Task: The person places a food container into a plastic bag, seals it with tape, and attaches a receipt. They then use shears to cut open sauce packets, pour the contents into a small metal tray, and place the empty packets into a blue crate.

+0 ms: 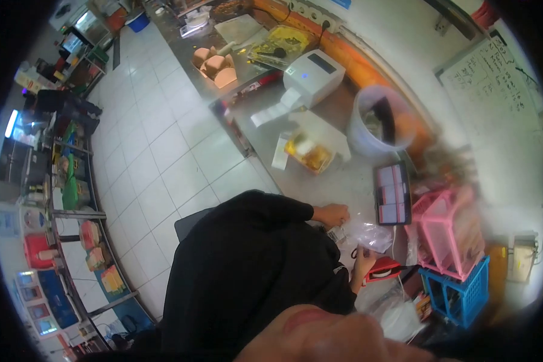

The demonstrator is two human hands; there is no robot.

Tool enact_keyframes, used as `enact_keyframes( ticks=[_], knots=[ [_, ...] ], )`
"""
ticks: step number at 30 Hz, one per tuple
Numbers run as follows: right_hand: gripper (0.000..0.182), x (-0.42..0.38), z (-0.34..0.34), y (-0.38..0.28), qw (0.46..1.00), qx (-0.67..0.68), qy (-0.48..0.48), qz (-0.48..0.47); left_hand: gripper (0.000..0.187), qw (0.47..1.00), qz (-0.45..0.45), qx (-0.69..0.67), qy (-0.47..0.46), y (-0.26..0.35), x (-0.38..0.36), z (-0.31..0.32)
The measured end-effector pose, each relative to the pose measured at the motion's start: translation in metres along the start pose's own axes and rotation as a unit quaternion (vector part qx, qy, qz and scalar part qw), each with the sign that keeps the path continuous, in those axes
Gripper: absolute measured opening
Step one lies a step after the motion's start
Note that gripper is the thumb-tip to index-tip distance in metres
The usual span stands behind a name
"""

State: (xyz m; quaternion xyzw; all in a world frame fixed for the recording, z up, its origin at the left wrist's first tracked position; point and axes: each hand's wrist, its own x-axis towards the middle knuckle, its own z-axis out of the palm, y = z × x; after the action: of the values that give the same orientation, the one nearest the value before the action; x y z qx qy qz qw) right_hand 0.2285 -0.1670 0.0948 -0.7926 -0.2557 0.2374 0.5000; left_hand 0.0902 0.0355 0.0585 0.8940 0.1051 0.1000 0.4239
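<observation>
Pinching a clear plastic bag [368, 232] between both hands, left hand [333, 214] closed on one edge, right hand [363, 260] curled beneath; film likely light, limp, slippery, so grip edges.

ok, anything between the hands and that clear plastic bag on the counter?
Nothing visible. The left hand rests at the clear plastic bag edge and the right hand is just below it, beside the red tape dispenser; contact is too blurred to confirm.

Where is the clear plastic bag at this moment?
In the head view, the clear plastic bag lies on the steel counter, right of centre, between the person's left hand and right hand, just below the tablet.
</observation>
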Motion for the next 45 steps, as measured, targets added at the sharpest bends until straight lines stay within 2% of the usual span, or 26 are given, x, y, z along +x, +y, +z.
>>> enact_keyframes(
  ticks=[2, 4, 5, 6, 7, 8, 9, 11, 12, 13, 14, 16, 20, 23, 25, 27, 29, 30, 32, 33, 34, 35, 37, 41, 44, 45],
  knots=[
    [0.015, -0.009, -0.003, -0.027, 0.980, -0.161, 0.025, -0.114, 0.019, 1.000, 0.001, 0.005, -0.017, 0.000, -0.001, 0.000],
    [0.019, -0.007, -0.002, -0.004, 0.972, -0.216, 0.032, -0.081, 0.016, 1.000, 0.016, 0.017, -0.003, 0.015, 0.000, -0.012],
    [0.021, -0.006, 0.001, 0.002, 0.965, -0.225, 0.080, -0.105, 0.016, 1.000, 0.021, 0.012, -0.012, 0.021, 0.001, -0.017],
    [0.023, -0.003, 0.007, 0.005, 0.956, -0.233, 0.126, -0.130, 0.013, 0.991, 0.120, 0.032, 0.057, 0.025, 0.002, -0.023],
    [0.021, -0.002, 0.014, 0.015, 0.950, -0.240, 0.169, -0.105, 0.011, 0.967, 0.216, 0.049, 0.125, 0.026, 0.003, -0.027],
    [0.022, -0.001, 0.021, 0.025, 0.943, -0.267, 0.175, -0.093, 0.011, 0.968, 0.217, 0.043, 0.118, 0.029, 0.004, -0.029],
    [0.023, 0.000, 0.029, 0.040, 0.930, -0.328, 0.148, -0.076, 0.009, 0.964, 0.224, 0.064, 0.129, 0.031, 0.004, -0.030],
    [0.025, 0.003, 0.045, 0.079, 0.836, -0.546, -0.010, -0.050, 0.008, 0.961, 0.231, 0.079, 0.133, 0.027, 0.005, -0.029],
    [0.027, 0.002, 0.052, 0.089, 0.808, -0.584, -0.052, -0.059, 0.011, 0.963, 0.234, 0.095, 0.091, 0.022, 0.008, -0.028],
    [0.030, -0.005, 0.060, 0.074, 0.900, -0.407, 0.023, -0.153, 0.015, 0.964, 0.237, 0.110, 0.049, 0.015, 0.011, -0.026],
    [0.030, -0.007, 0.063, 0.059, 0.901, -0.407, 0.022, -0.144, 0.015, 0.965, 0.237, 0.104, 0.042, 0.010, 0.014, -0.023],
    [0.032, -0.008, 0.068, 0.046, 0.956, -0.259, 0.064, -0.122, 0.013, 0.985, 0.154, 0.046, -0.067, 0.003, 0.020, -0.019],
    [0.029, -0.002, 0.068, 0.019, 0.965, -0.212, 0.060, -0.146, 0.010, 0.983, 0.162, 0.026, -0.081, 0.018, 0.028, -0.022],
    [0.030, 0.003, 0.069, 0.014, 0.947, -0.290, 0.057, -0.129, 0.007, 0.986, 0.159, 0.012, -0.059, 0.024, 0.032, -0.020],
    [0.025, 0.004, 0.066, 0.012, 0.954, -0.266, 0.008, -0.139, 0.008, 0.993, 0.102, -0.058, -0.024, 0.022, 0.036, -0.017],
    [0.024, 0.001, 0.067, -0.005, 0.975, -0.130, 0.063, -0.171, 0.010, 0.995, 0.070, -0.066, 0.012, 0.015, 0.037, -0.020],
    [0.026, -0.012, 0.070, -0.046, 0.995, 0.035, 0.072, -0.066, 0.013, 0.991, -0.056, -0.121, 0.002, -0.002, 0.033, -0.011],
    [0.027, -0.013, 0.071, -0.047, 0.994, 0.002, 0.060, -0.096, 0.015, 0.971, -0.138, -0.192, -0.034, -0.025, 0.034, 0.004],
    [0.028, -0.011, 0.072, -0.045, 0.991, -0.036, 0.059, -0.115, 0.017, 0.938, -0.215, -0.259, -0.087, -0.039, 0.026, 0.017],
    [0.030, -0.008, 0.075, -0.042, 0.988, -0.036, 0.038, -0.147, 0.020, 0.866, -0.284, -0.408, -0.049, -0.031, 0.020, 0.011],
    [0.032, -0.006, 0.075, -0.038, 0.983, -0.036, 0.015, -0.178, 0.023, 0.764, -0.349, -0.542, -0.009, -0.022, 0.015, 0.004],
    [0.032, -0.004, 0.074, -0.032, 0.984, -0.038, 0.023, -0.174, 0.023, 0.765, -0.349, -0.541, -0.018, -0.014, 0.013, -0.001],
    [0.034, -0.002, 0.074, -0.027, 0.984, -0.054, -0.023, -0.167, 0.029, 0.730, -0.393, -0.559, -0.011, 0.001, 0.011, -0.014],
    [0.037, -0.001, 0.070, -0.028, 0.980, -0.057, -0.038, -0.188, 0.031, 0.721, -0.395, -0.570, -0.009, 0.019, 0.009, -0.024],
    [0.027, 0.003, 0.076, -0.021, 0.978, -0.061, -0.011, -0.201, 0.028, 0.738, -0.390, -0.551, -0.015, 0.021, 0.009, -0.023],
    [0.015, 0.005, 0.079, -0.020, 0.990, -0.019, -0.006, -0.138, 0.026, 0.746, -0.358, -0.562, -0.012, 0.013, 0.007, -0.016]
  ],
)
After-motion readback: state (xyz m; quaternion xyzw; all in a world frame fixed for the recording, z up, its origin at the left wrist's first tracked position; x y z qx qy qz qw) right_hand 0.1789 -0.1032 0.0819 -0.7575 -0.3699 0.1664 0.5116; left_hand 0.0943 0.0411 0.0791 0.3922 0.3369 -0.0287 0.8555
